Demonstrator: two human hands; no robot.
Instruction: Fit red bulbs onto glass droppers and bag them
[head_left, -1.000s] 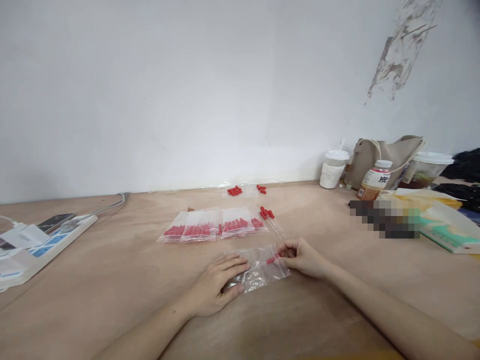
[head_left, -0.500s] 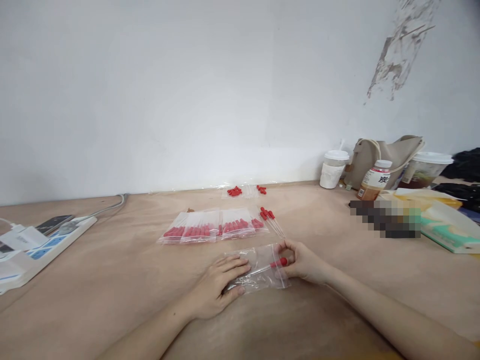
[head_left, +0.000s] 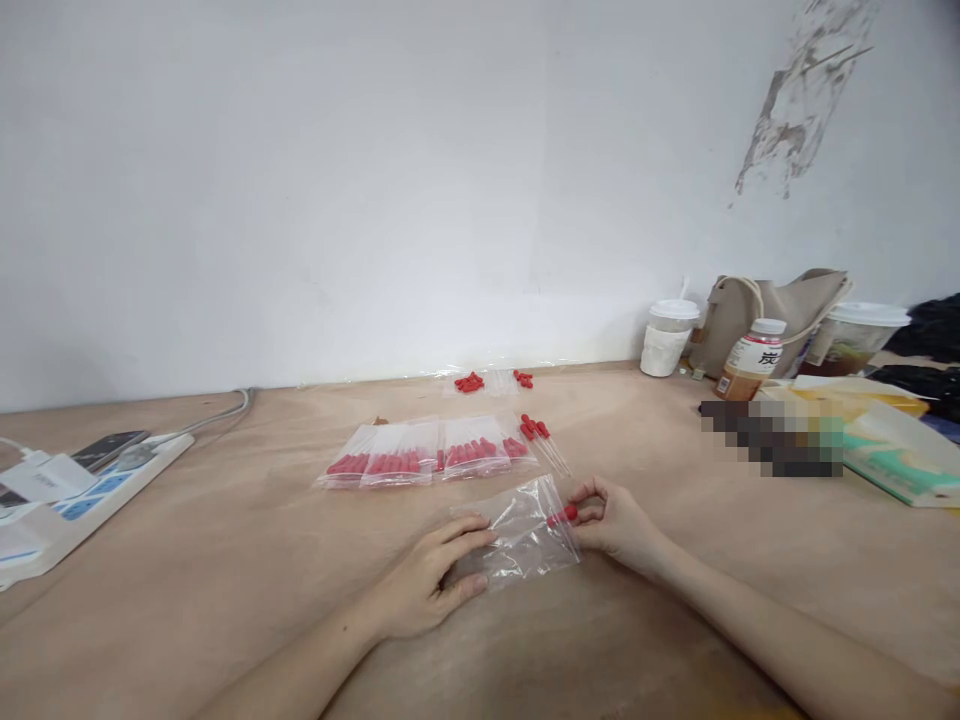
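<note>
A clear zip bag (head_left: pixel 525 545) lies on the table between my hands, its mouth at the right. My left hand (head_left: pixel 435 575) rests flat on the bag's left end, thumb and fingers apart. My right hand (head_left: pixel 615 520) has its fingers curled round the red rubber bulb of a dropper (head_left: pixel 564 515) at the bag's mouth. Glare on the plastic hides most of the dropper's tube. Just behind lie several loose droppers (head_left: pixel 536 430) with red bulbs. To their left is an overlapping row of filled bags (head_left: pixel 420 450), red bulbs showing through.
Small red bulbs (head_left: pixel 470 383) sit on plastic by the wall. A power strip (head_left: pixel 97 500) with plugs and a phone (head_left: pixel 109 448) is at left. On the right stand a lidded cup (head_left: pixel 667 340), a bottle (head_left: pixel 752 360), a handbag (head_left: pixel 787 310) and a tissue pack (head_left: pixel 900 455).
The bag's mouth edge has lifted and shifted; my right fingers have moved slightly right, off the bag's upper corner to the bulb. My left hand stays nearly still.
</note>
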